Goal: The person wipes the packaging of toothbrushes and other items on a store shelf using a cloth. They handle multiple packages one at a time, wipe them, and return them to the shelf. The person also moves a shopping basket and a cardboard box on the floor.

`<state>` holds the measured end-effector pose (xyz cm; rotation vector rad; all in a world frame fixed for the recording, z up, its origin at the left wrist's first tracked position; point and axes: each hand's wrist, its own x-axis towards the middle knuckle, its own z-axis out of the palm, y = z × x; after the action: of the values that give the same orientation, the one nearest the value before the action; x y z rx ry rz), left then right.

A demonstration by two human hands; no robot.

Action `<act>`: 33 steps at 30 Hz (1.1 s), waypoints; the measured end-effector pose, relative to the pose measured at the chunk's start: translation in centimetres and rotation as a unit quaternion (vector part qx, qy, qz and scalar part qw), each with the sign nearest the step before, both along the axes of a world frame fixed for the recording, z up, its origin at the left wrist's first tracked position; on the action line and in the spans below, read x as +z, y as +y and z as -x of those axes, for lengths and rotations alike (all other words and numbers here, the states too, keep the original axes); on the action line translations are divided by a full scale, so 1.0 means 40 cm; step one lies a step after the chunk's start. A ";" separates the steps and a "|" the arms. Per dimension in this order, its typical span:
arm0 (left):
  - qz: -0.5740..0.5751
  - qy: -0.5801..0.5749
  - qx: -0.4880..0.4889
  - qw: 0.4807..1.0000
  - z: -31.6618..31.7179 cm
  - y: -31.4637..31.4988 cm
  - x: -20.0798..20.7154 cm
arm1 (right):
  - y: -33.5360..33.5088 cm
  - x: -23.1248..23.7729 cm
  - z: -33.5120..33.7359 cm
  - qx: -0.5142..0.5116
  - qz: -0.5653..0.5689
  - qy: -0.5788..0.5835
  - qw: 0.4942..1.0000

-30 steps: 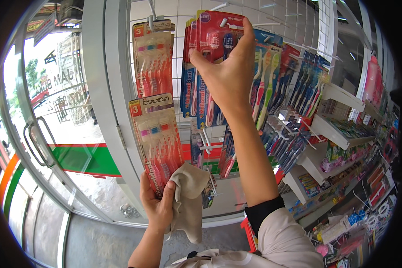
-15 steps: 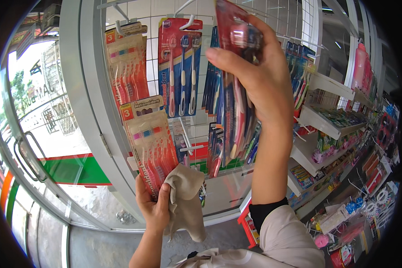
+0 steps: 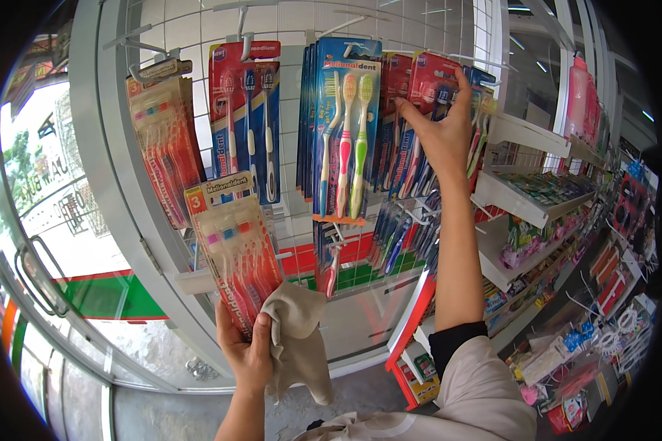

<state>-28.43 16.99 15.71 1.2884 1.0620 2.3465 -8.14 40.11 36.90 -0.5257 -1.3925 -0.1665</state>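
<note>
My left hand (image 3: 244,348) is closed round the lower end of an orange-red toothbrush pack (image 3: 232,239). A beige cloth (image 3: 299,338) is held in the same hand and hangs down. On the right of the wire rack, my right hand (image 3: 445,140) grips a red and blue toothbrush pack (image 3: 432,73) by its sides, thumb on the left edge and fingers on the right. Similar red packs (image 3: 395,66) hang just left of it. Whether the gripped pack is on a hook cannot be made out, as the hand partly covers it.
Blue packs with pink and green toothbrushes (image 3: 351,140) hang mid-rack. Left of them hang a red and blue pack (image 3: 246,121) and orange packs (image 3: 162,140). White hooks (image 3: 246,37) stick out. White shelves (image 3: 526,198) stand right, a glass door (image 3: 88,272) left.
My right hand has moved away from me, down among the packs on the right, with the red and blue toothbrush pack. Blue packs behind it have come into view. My left hand keeps its hold.
</note>
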 end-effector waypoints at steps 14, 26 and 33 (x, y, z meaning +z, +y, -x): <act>-0.001 -0.002 0.014 1.000 -0.032 0.040 -0.013 | 0.020 0.000 0.010 0.057 -0.011 0.006 0.998; -0.010 0.001 0.026 1.000 -0.048 0.055 -0.002 | 0.013 0.009 -0.004 -0.048 0.015 -0.063 0.997; -0.013 -0.009 0.029 0.999 -0.050 0.066 -0.016 | 0.061 0.003 0.033 0.032 0.046 0.000 0.998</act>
<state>-26.45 19.65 15.08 1.2586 1.0798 2.4185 -9.45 42.55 37.00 -0.5554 -1.4205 -0.0507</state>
